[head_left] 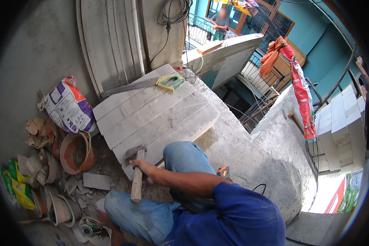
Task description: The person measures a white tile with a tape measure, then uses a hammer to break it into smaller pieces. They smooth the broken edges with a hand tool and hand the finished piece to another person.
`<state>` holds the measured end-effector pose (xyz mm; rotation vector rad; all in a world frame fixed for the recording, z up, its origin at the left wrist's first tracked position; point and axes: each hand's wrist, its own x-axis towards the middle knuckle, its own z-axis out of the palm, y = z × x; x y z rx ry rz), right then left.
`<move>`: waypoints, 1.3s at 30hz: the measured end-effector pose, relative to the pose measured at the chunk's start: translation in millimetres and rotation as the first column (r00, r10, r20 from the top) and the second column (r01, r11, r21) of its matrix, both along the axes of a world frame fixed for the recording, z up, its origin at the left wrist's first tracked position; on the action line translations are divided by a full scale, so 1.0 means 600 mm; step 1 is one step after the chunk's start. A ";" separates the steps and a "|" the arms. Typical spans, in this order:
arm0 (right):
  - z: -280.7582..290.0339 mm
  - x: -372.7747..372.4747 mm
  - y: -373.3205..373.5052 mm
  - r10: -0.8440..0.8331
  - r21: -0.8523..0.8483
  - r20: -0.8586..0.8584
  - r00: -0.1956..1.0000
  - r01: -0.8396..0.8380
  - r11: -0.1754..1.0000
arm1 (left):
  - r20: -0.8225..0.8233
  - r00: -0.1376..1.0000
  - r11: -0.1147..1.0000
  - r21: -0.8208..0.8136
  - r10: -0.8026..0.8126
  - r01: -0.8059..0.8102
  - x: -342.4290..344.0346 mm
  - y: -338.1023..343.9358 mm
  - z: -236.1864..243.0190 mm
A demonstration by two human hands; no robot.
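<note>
My right hand [145,170] is closed round the wooden handle of a hammer [137,186], close below its dusty metal head. That head lies over the near edge of a platform of pale blocks [160,117] set side by side. Low on the left, my left hand [104,219] reaches down beyond my bent knee, near broken block pieces and a small container [90,229] with odds and ends in it. Its fingers are too small and shaded to read. A handsaw [131,87] with a yellow and green handle rests across the far blocks.
Left of the blocks stand a printed sack [69,106], an orange-brown bucket [76,153] and several stacked pails [59,209]. A loose block [96,181] lies among rubble. An orange tape measure [224,171] is beside my knee. Beyond the rough concrete ledge [250,164] is a drop; a person [220,22] leans on a far railing.
</note>
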<state>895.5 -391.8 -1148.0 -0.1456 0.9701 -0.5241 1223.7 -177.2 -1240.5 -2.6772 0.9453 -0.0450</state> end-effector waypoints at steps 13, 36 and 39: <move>-0.013 0.005 -0.004 0.001 0.035 0.034 0.999 -0.002 0.999 | 0.093 0.995 0.999 -0.020 -0.039 0.041 0.011 0.004 -0.020; 0.015 0.006 -0.005 0.008 0.033 0.039 0.999 -0.010 0.999 | 0.010 1.000 1.000 0.003 0.007 -0.007 0.016 -0.001 -0.004; 0.004 0.001 -0.006 0.018 0.032 0.047 0.999 -0.020 0.999 | 0.019 1.000 1.000 0.021 0.006 -0.006 -0.002 -0.007 0.006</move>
